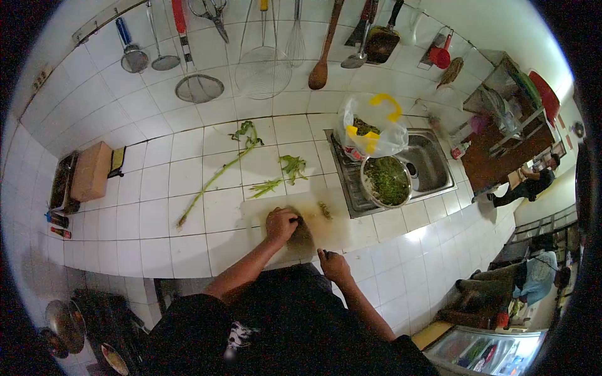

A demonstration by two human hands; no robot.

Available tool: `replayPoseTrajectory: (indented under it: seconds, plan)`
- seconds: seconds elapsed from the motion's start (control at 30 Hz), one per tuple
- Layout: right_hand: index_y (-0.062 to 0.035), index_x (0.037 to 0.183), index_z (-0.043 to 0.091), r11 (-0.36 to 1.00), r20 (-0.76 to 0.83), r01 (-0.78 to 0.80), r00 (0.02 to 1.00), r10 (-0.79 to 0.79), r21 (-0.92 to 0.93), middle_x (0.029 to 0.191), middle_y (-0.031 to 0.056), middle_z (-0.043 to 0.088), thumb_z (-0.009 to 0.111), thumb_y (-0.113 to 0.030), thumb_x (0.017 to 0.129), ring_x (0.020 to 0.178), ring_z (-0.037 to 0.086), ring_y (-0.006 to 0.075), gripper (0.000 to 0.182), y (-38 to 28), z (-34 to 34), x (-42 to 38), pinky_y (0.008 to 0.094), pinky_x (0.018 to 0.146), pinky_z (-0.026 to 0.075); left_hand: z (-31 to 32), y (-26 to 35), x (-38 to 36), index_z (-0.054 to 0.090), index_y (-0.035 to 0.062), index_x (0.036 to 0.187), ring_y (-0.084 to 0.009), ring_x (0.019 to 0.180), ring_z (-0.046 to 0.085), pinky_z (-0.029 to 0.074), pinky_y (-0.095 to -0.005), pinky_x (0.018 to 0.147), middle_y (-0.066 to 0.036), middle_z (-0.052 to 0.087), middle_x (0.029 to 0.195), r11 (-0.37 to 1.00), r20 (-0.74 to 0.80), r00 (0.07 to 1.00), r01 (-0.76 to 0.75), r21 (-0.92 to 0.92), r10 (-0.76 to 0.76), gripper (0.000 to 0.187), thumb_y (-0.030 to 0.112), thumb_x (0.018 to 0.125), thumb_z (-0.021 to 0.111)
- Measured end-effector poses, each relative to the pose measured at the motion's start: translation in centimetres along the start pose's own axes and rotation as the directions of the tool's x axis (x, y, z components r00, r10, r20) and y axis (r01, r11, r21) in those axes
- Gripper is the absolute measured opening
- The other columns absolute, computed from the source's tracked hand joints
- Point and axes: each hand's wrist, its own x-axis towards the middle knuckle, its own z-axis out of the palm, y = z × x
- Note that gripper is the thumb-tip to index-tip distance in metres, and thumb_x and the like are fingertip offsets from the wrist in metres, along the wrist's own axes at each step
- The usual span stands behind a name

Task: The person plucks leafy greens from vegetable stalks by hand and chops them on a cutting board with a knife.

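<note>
My right hand [334, 266] is wrapped round the dark handle of a knife [302, 238], whose blade looks smeared and points away to the left. On a pale cutting board [335, 235], my left hand [281, 225] has its fingers curled together beside the blade; what they grip is hidden. A small heap of chopped greens [324, 210] sits on the board to the right. Beyond the board lie cut green stalks [266, 187] and a leafy sprig [293, 168]. One long leafy stem [216, 177] stretches across the tiles to the left.
A bowl of chopped greens [389, 182] and a plastic bag [376, 119] stand by the steel sink [433, 163]. A cardboard box [91, 171] is at far left. Utensils such as a wooden spoon [318, 75] hang above. Two people [533, 185] are off to the right.
</note>
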Motion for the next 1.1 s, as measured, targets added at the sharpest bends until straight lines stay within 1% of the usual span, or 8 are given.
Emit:
replayPoseTrajectory:
  seconds: [0.07,0.13,0.3,0.4,0.47,0.83,0.9,1.1]
  plan:
    - [0.006,0.089,0.064,0.993,-0.097,0.041,0.995,-0.03,0.108,0.092,0.0322,0.06,0.034,-0.051,0.096,0.096,0.056,0.0477,0.064,-1.0,-0.5,0.0,0.0529,0.085,0.043,0.2,0.0,-0.1,0.072,0.0101,0.079,-0.0278,0.084,0.06,0.048,-0.0426,0.077,-0.006,0.066,0.083,1.0,-0.016,1.0,-0.011,-0.012,0.011,0.017,0.018,0.064,0.074]
    - [0.0058,0.088,0.064,0.992,-0.087,0.049,0.995,-0.039,0.114,0.092,0.0322,0.06,0.035,-0.05,0.096,0.096,0.056,0.0477,0.063,-0.5,-0.4,0.5,0.053,0.085,0.043,-1.1,1.2,0.1,0.072,0.0099,0.081,-0.0273,0.089,0.06,0.048,-0.0424,0.079,-0.006,0.067,0.089,0.994,0.101,0.989,0.108,-0.01,-0.106,0.018,0.017,0.064,0.072]
    - [0.006,0.09,0.063,0.99,-0.003,-0.013,1.0,0.013,0.142,0.093,0.0329,0.06,0.036,-0.049,0.095,0.096,0.056,0.0481,0.062,0.6,-0.2,0.0,0.0525,0.085,0.044,-1.3,0.7,0.0,0.073,0.0106,0.081,-0.0269,0.09,0.06,0.049,-0.0417,0.078,-0.006,0.067,0.088,0.999,0.113,0.993,0.041,0.012,-0.042,0.018,0.016,0.065,0.071]
    - [0.0055,0.09,0.063,0.991,-0.043,0.084,0.996,-0.079,0.107,0.093,0.0322,0.061,0.035,-0.049,0.096,0.094,0.057,0.0481,0.061,1.1,0.6,-0.8,0.0528,0.084,0.044,-0.9,0.6,0.1,0.073,0.0109,0.082,-0.0267,0.089,0.06,0.049,-0.042,0.077,-0.006,0.067,0.086,1.0,0.099,0.995,0.016,0.002,-0.016,0.018,0.016,0.065,0.07]
    - [0.0051,0.09,0.064,0.995,-0.061,0.037,0.998,-0.032,0.093,0.093,0.0319,0.061,0.036,-0.049,0.095,0.094,0.057,0.0481,0.061,0.8,0.9,-0.3,0.0529,0.084,0.044,-0.8,0.5,0.2,0.073,0.0108,0.082,-0.0267,0.087,0.06,0.049,-0.0423,0.076,-0.006,0.067,0.085,1.0,0.081,0.997,0.003,0.01,-0.004,0.018,0.016,0.064,0.07]
    - [0.0037,0.087,0.065,0.988,-0.027,-0.056,0.998,0.06,0.146,0.092,0.0303,0.062,0.035,-0.051,0.095,0.092,0.059,0.0466,0.062,0.0,-0.6,-1.0,0.052,0.082,0.045,-1.5,1.3,0.5,0.073,0.0106,0.08,-0.0271,0.085,0.06,0.049,-0.0424,0.076,-0.007,0.066,0.083,0.993,0.143,0.985,0.086,0.077,-0.096,0.017,0.018,0.065,0.073]
    - [0.0035,0.087,0.065,0.994,-0.092,0.089,0.992,-0.083,0.057,0.091,0.0302,0.062,0.036,-0.05,0.095,0.092,0.059,0.0466,0.062,0.4,0.3,-0.6,0.0522,0.082,0.045,-1.6,1.4,0.4,0.073,0.0106,0.08,-0.0273,0.085,0.06,0.049,-0.0423,0.077,-0.007,0.066,0.082,0.996,0.125,0.989,0.074,0.056,-0.08,0.017,0.018,0.065,0.073]
    - [0.0039,0.092,0.066,0.993,-0.065,0.011,0.998,-0.003,0.121,0.093,0.031,0.062,0.037,-0.052,0.094,0.094,0.058,0.0469,0.063,0.0,-0.2,1.1,0.0517,0.085,0.045,-1.6,1.1,0.4,0.072,0.0105,0.08,-0.0281,0.084,0.06,0.049,-0.0421,0.077,-0.008,0.066,0.08,0.991,0.128,0.984,0.12,0.051,-0.125,0.017,0.018,0.064,0.073]
